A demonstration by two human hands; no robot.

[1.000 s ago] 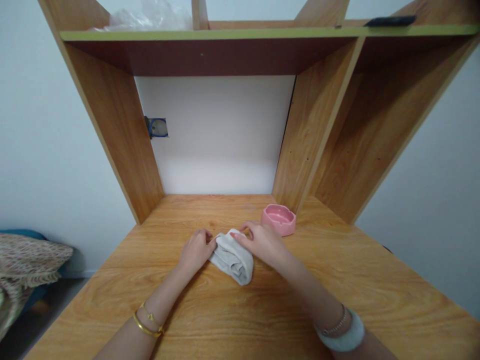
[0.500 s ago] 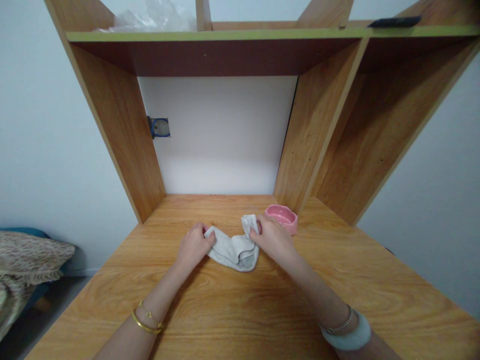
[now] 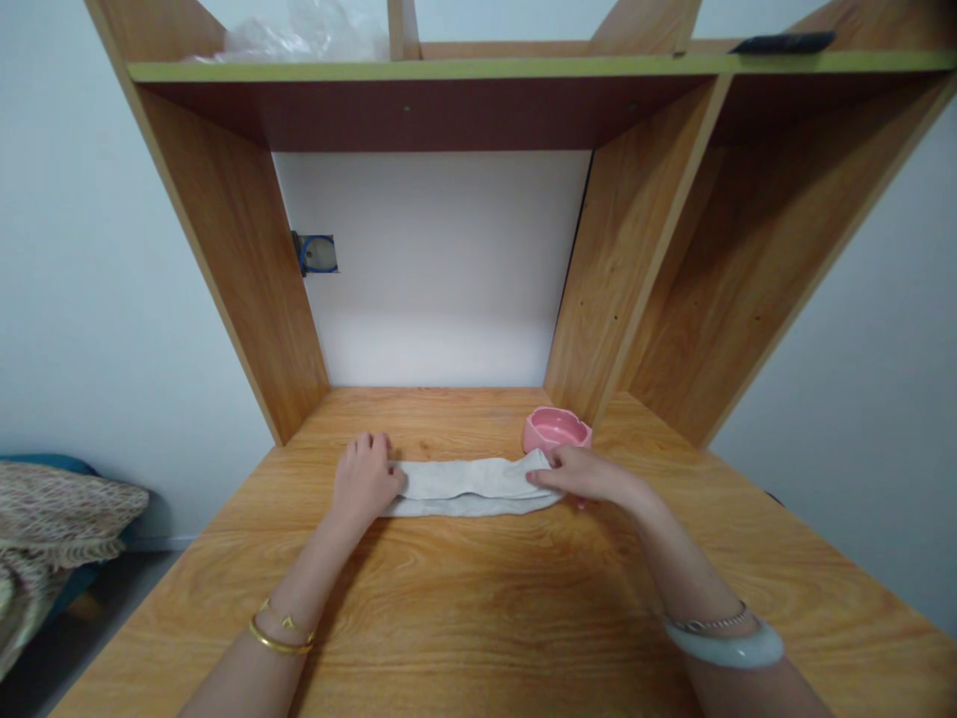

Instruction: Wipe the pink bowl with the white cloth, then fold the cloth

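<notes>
A light grey cloth lies stretched in a long, narrow strip across the wooden tabletop, with a second layer showing along its front edge. At its left end is my left hand, closed, with the thumb on the fabric and the fingers curled. My right hand pinches the cloth's right end, which rises slightly. Just behind that hand stands a pink ashtray-like dish with a notched rim, its front partly covered by the hand and cloth.
Wooden side panels rise around the desk, below a shelf. Clear plastic and a dark object lie on that shelf. An open socket box is in the back wall. A fringed blanket lies at left.
The bunched cloth has been drawn out into a flat, straight strip. My left hand has moved left and my right hand right, spreading farther apart.
</notes>
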